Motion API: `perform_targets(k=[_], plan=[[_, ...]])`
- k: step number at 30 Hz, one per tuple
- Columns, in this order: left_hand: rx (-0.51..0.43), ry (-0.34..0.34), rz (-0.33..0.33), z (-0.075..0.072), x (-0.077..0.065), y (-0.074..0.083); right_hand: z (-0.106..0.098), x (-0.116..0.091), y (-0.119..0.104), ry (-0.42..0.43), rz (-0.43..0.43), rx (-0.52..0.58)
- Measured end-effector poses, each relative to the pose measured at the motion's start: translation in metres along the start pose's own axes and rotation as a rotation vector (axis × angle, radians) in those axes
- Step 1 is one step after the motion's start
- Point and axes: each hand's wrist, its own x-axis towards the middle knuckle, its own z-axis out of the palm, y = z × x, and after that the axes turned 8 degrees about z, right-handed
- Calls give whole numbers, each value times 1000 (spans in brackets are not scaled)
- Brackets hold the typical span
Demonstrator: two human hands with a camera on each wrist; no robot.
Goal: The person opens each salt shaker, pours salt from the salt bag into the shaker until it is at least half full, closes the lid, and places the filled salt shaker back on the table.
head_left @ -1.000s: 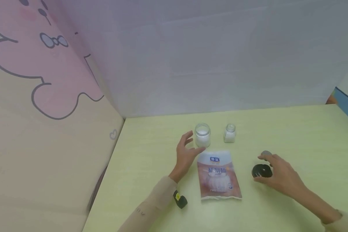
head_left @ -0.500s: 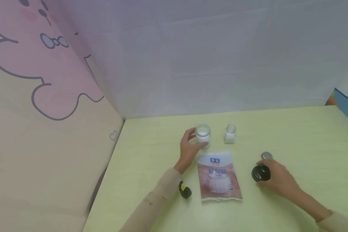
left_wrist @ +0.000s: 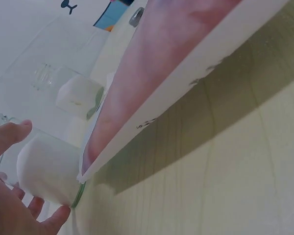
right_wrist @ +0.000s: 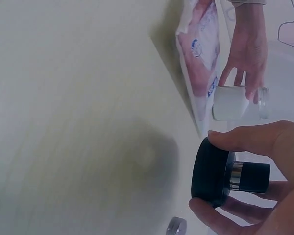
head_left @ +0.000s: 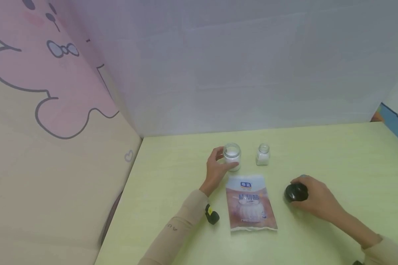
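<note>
My left hand [head_left: 215, 171] grips a wide open-mouthed glass jar [head_left: 233, 156] of white powder, thumb on the near side and fingers round the far left side. A smaller glass jar [head_left: 262, 157], also uncapped and holding white stuff, stands to its right. In front lies a salt bag [head_left: 248, 206] with a pink-brown print. At the right, my right hand [head_left: 321, 198] holds a black round lid [head_left: 296, 192] by its edges, above the table. The right wrist view shows this lid [right_wrist: 211, 171] has a silver band and narrower black knob, with the wide part facing the table.
A small silver cap [right_wrist: 176, 226] lies on the table near my right hand, mostly covered by it in the head view. A black wrist-worn device [head_left: 212, 215] with a yellow mark sits at my left wrist. A pale cloth wall [head_left: 252, 73] backs the table.
My left hand has moved right and closed round the wide jar. My right hand has taken hold of the black lid and shifted it slightly up and left.
</note>
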Motion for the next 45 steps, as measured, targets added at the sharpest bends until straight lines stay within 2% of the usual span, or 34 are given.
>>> perform_targets(k=[3,12,20,28,33,45], plan=[[9,-6,-1,-1,0,-1,-8,7,-7,22,-43,3],[47,-24,-30,-3,3,-8,-24,40,-28,2,-140,2],[58,-59,-6,-8,5,-12,-27,74,-49,-84,-182,43],[82,-87,29,-12,8,-15,-17,116,-73,-143,-181,68],[75,-99,49,-11,10,-19,-6,137,-87,-178,-209,89],[94,-120,105,-8,12,-18,17,165,-115,-255,-260,97]])
